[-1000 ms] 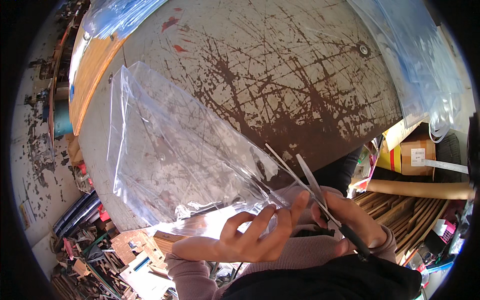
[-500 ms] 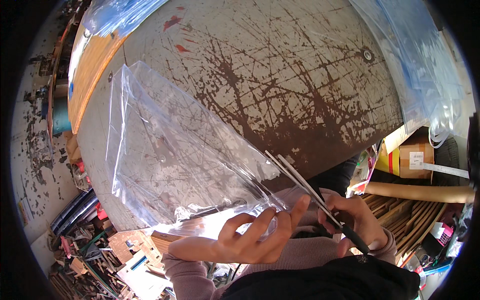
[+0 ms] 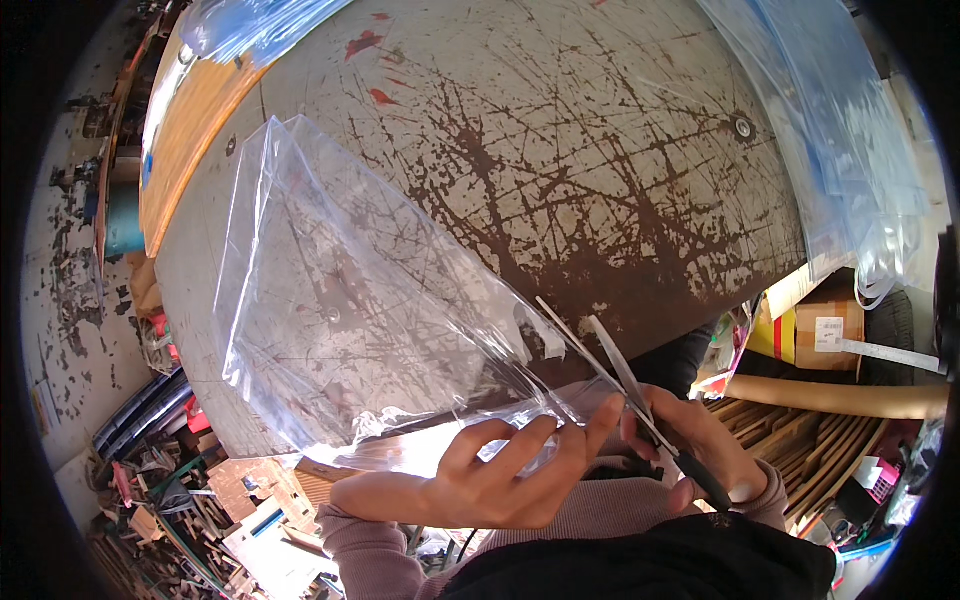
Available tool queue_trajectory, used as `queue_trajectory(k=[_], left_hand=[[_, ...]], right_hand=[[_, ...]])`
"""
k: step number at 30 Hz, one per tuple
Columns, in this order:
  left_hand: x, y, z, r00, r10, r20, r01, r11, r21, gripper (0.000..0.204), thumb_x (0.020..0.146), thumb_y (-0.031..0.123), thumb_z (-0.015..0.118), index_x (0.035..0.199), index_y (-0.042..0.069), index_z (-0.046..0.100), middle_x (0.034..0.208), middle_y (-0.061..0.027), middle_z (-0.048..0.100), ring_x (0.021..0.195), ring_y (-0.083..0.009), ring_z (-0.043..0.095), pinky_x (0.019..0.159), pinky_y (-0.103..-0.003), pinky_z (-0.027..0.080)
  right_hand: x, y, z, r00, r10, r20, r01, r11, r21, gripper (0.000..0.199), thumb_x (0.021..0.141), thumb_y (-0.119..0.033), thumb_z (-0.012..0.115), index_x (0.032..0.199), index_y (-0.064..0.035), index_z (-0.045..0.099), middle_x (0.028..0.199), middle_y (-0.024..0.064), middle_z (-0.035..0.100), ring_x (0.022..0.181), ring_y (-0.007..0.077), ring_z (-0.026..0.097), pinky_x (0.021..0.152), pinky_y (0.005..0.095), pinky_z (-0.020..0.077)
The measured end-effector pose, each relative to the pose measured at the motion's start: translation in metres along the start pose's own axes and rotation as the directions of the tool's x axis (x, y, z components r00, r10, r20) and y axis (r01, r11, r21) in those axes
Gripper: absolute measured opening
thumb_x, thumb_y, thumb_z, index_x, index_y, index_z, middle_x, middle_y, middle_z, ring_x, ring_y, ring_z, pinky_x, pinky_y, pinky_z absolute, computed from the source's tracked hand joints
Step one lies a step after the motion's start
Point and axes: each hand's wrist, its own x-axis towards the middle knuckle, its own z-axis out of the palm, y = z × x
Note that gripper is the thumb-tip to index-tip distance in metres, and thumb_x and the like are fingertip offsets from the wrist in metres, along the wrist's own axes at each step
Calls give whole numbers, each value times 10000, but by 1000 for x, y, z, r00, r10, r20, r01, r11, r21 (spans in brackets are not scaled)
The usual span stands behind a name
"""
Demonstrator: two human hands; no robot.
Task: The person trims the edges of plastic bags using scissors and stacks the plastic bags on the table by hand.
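Note:
A clear plastic sheet (image 3: 370, 270) lies spread over the left and middle of a worn grey table (image 3: 560, 90), its near edge lifted at the table's front. Gathered in the fingers of my left hand (image 3: 515, 475) is that near edge. In my right hand (image 3: 700, 435) is a pair of scissors (image 3: 630, 385) with dark handles. The blades point away to the upper left, parted, beside the sheet's right edge and close to my left fingertips. Whether the plastic lies between the blades I cannot tell.
Bluish plastic sheets (image 3: 830, 130) hang over the table's right side, and more plastic (image 3: 250, 30) lies at the far left on a wooden board (image 3: 200, 140). A cardboard box (image 3: 830, 325) and a long tan tube (image 3: 840, 395) are at the right. Scrap pieces clutter the floor at lower left.
The scissor blades have opened wider in my right hand. My left hand stays nearly in place on the plastic, whose far corner has shifted slightly right.

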Motion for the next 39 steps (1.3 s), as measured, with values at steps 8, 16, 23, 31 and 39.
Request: queue_trajectory(k=[8, 16, 23, 31, 39], left_hand=[[0, 0, 2, 999, -26, -23, 25, 999, -31, 212, 628, 167, 751, 838, 194, 744, 708, 122, 520, 631, -51, 507, 599, -249, 299], [-1, -4, -5, 999, -6, 53, 10, 998, -69, 219, 632, 171, 736, 849, 200, 745, 727, 132, 524, 648, -52, 515, 602, -245, 308], [-2, -4, -8, 998, -19, 56, 23, 997, -75, 289, 676, 175, 678, 959, 197, 729, 722, 105, 518, 691, -68, 524, 617, -242, 316], [-6, 4, -1, 976, -211, -62, 216, 971, 102, 318, 691, 168, 617, 989, 208, 719, 750, 108, 495, 671, -31, 516, 599, -226, 294], [-7, 4, -8, 988, -137, 78, 136, 991, 10, 359, 639, 165, 602, 977, 156, 722, 725, 93, 495, 668, -33, 506, 602, -229, 280]], right_hand=[[-6, 0, 1, 994, 93, -53, -89, 994, 69, 745, 547, -611, 787, 933, -26, 534, 741, 37, 511, 637, 124, 504, 571, 257, 392], [6, -3, 1, 998, 57, -23, -54, 993, 108, 878, 516, -576, 821, 1064, 13, 468, 801, 45, 523, 669, 133, 504, 587, 267, 408], [-2, -1, -2, 982, 180, -53, -177, 983, 52, 857, 494, -535, 853, 1049, 12, 496, 815, 39, 522, 702, 90, 511, 593, 233, 402], [1, 2, -1, 997, 64, -33, -62, 997, 45, 863, 524, -528, 843, 1078, 16, 466, 842, 62, 537, 682, 118, 520, 611, 250, 413], [12, 11, 3, 997, -79, 6, 79, 986, -145, 900, 564, -553, 800, 1125, 25, 398, 894, 135, 541, 723, 262, 558, 682, 312, 439]])
